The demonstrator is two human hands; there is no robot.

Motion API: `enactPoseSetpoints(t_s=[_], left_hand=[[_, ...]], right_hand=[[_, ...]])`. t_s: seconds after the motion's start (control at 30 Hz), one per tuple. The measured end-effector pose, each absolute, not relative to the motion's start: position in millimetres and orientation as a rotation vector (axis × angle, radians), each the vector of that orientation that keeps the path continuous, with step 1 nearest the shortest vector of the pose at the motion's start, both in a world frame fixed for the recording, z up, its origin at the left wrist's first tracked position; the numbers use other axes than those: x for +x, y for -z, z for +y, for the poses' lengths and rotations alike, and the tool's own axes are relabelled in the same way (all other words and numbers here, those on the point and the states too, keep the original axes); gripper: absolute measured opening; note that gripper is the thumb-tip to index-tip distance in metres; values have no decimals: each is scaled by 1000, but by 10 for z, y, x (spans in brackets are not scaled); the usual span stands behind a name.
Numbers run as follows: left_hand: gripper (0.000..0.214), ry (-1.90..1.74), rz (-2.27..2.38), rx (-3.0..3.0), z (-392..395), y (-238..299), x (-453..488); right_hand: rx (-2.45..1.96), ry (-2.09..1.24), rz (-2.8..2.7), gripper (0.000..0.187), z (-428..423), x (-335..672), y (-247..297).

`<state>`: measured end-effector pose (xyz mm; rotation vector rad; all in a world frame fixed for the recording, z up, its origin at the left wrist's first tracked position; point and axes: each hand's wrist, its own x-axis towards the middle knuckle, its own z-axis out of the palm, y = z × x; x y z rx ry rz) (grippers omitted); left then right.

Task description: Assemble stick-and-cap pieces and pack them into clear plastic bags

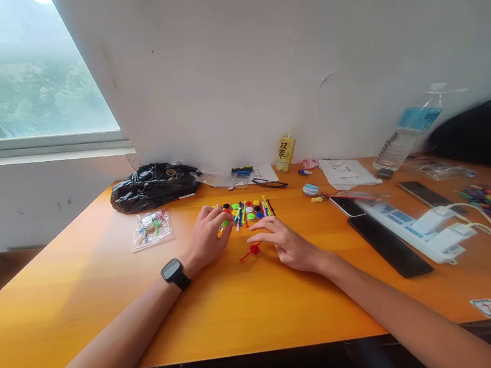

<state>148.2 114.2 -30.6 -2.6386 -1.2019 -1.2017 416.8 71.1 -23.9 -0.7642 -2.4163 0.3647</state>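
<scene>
You seem to be picking among plastic discs (249,211) and rods (267,205).
Your left hand (206,236) curls at their left end, pinch hidden; your right hand (286,246) spreads its fingers by the red disc-and-rod piece (254,249), nearer the desk's (244,315) front edge. The next move probably calls for a light fingertip hold.

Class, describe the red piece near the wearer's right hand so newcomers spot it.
On the wooden table, find the wearer's right hand. Beside it is the red piece, a round part with a thin stick. Unlike the multicoloured pieces beyond, it sits apart, nearer the wearer.
</scene>
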Motion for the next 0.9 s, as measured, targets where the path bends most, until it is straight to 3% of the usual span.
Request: enactPoseSetpoints(t_s=[0.23,0.37,0.5,0.9], left_hand=[[15,1196,-1203,-2654,1132,298,1484],[15,1183,-1209,-2653,1135,306,1479],[14,1197,-1199,-2661,1135,303,1481],[15,1174,-1182,-2718,1102,273,1507]], right_hand=[[-834,-347,-2205,22,694,4170,107],[-766,-420,-2310,45,724,4226,108],[-766,-588,-2309,24,711,4216,121],[-875,-534,-2447,16,608,4108,126]])
